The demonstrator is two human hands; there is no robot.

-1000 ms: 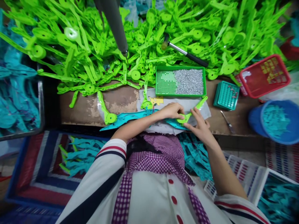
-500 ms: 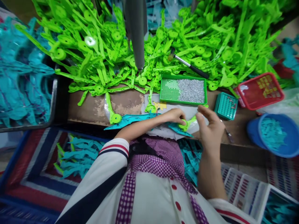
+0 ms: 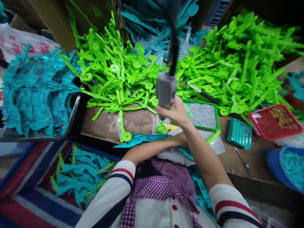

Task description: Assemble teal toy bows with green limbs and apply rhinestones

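Observation:
My right hand (image 3: 177,112) is wrapped round a grey hanging electric screwdriver (image 3: 165,90), its tip down over the bench. My left hand (image 3: 180,139) lies low across the teal plastic part (image 3: 142,139); its fingers are hidden behind my right forearm. That long teal part lies along the front of the bench on a white cloth. A green plastic arm with a round end (image 3: 126,136) touches its left end. Another green piece (image 3: 161,128) sits behind its middle, and a green end (image 3: 213,136) sticks out at the right.
A green tray of small metal screws (image 3: 203,115) stands behind my right arm. A hammer (image 3: 201,91) rests on the heap of green parts (image 3: 133,69). To the right are a teal box (image 3: 239,133), a red basket (image 3: 275,122), a blue bucket (image 3: 275,164) and a thin tool (image 3: 242,161).
My right hand has gone from the right side of the teal part up to the screwdriver and taken hold of it. My left hand stays low by the teal part. The view has shifted.

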